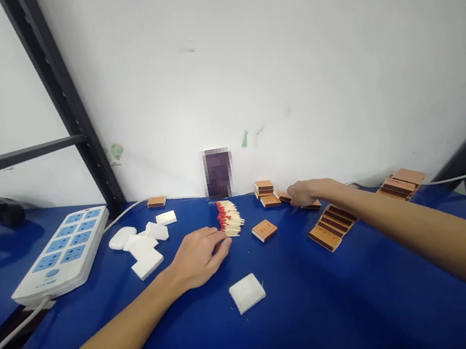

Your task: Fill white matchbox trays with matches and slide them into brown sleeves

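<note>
My left hand (204, 255) lies half open on the blue surface (309, 310), fingertips beside the pile of matches (231, 218); my right hand (302, 193) is among the matchboxes (264, 186) near the wall (308, 66) (its fingers are hidden, so I cannot tell its grip)

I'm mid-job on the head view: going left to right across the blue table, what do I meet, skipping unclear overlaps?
White power strip → left hand → red-tipped matches → lone orange matchbox → right hand → far-right orange-brown row.
</note>
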Available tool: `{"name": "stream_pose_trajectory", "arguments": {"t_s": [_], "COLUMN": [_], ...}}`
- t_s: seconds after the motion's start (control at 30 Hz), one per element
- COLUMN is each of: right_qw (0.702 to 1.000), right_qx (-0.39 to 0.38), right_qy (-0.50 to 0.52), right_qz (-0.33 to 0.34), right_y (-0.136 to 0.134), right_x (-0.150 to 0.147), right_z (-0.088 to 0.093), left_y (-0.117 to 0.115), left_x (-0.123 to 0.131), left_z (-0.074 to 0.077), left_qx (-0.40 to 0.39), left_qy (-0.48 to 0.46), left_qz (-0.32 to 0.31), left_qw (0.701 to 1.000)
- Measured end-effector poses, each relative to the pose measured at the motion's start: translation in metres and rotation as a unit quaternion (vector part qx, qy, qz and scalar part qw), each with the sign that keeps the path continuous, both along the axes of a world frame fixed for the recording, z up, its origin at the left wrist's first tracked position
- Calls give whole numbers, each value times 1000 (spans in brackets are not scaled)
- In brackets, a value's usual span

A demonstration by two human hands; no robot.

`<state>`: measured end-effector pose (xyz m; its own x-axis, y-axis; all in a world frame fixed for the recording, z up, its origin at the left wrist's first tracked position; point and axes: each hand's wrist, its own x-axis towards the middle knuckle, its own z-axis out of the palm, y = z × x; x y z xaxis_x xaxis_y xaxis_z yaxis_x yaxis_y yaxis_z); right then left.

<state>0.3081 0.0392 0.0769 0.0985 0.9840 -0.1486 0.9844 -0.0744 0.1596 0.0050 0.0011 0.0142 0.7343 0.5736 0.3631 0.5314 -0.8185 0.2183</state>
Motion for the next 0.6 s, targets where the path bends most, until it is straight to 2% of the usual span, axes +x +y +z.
{"name": "stream_pose_trajectory", "arguments": {"t_s": [0.1, 0.23, 0.3, 0.4, 0.5, 0.6], "right_qw": [1000, 996, 973, 928, 890, 894], "right_qx": [-5, 62, 129, 191, 223, 202], "right_qy": [1, 26, 110, 166, 231, 238], "right_qz": [17, 64, 159, 272, 323, 321], "right_y": [-11, -34, -44, -54, -60, -69], "right_x": [-10, -31, -44, -62, -76, -86], "right_z": [0, -1, -9, -27, -44, -49], "left_y": [6, 9, 8, 7, 8, 9], "left_x": [-3, -4, -4, -3, -4, -3], "left_z": [-2, -5, -5, -7, -9, -11], "left_qx": [-9, -14, -9, -1, 11, 19], "left_qy": [-3, 12, 19, 24, 39, 61], "left_qz": [40, 69, 71, 72, 74, 76], "left_qw": [999, 997, 997, 997, 996, 995]}}
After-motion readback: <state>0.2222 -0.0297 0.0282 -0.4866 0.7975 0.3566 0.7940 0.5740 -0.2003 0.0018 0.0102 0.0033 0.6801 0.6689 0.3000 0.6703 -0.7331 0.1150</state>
